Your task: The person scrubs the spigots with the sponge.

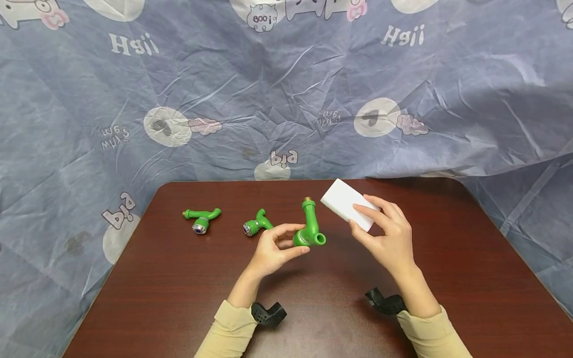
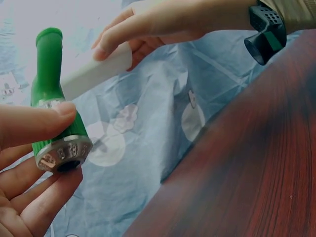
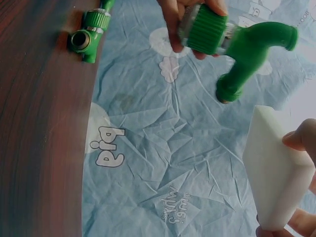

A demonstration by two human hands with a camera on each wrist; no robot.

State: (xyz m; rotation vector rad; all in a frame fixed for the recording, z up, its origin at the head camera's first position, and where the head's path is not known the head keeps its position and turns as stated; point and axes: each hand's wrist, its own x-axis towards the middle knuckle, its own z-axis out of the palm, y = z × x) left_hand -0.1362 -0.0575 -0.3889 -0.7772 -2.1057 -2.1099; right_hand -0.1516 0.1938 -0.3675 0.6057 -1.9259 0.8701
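Note:
My left hand (image 1: 274, 252) grips a green faucet (image 1: 310, 223) by its ribbed knob, held up over the table with its brass threaded end upward in the head view. In the left wrist view the thumb and fingers pinch around the faucet's (image 2: 48, 64) silver-capped knob. My right hand (image 1: 389, 233) holds a white rectangular sponge block (image 1: 346, 201) between thumb and fingers, to the right of the faucet and apart from it. The right wrist view shows the sponge block (image 3: 274, 168) tilted, below the faucet's spout (image 3: 276, 34).
Two more green faucets lie on the dark brown table (image 1: 179, 293): one faucet (image 1: 201, 216) at the far left, another faucet (image 1: 257, 223) just behind the left hand. A blue-grey patterned cloth (image 1: 250, 89) hangs behind the table. Each wrist wears a black camera mount (image 1: 268, 314).

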